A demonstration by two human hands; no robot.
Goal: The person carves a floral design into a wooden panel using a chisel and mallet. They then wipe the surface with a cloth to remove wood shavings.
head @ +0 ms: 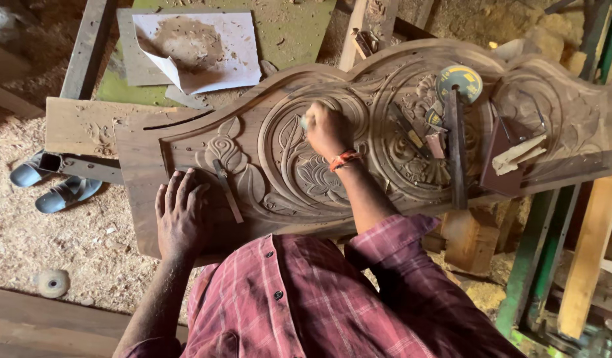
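Carved wooden panel (pixel 385 132), brown, arched top edge, laid flat across a work stand beneath the person's two hands.

Nearest, the left hand (pixel 180 215) lies flat with fingers spread on the plain lower left of the panel, gripping nothing. Beside it a thin chisel (pixel 227 192) rests on a carved rose. Farther in, the right hand (pixel 327 129), an orange band at its wrist, is closed on a small pale object (pixel 305 122), too hidden to identify, pressed into the oval leaf-and-flower relief. Right of it lie a dark wooden bar (pixel 455 149), a yellow sanding disc (pixel 459 81) and folded sandpaper (pixel 518 154), covering parts of the carving. Beyond: a sheet of paper (pixel 206 50) dusted with shavings. On the sawdust floor at left, blue sandals (pixel 54 185).
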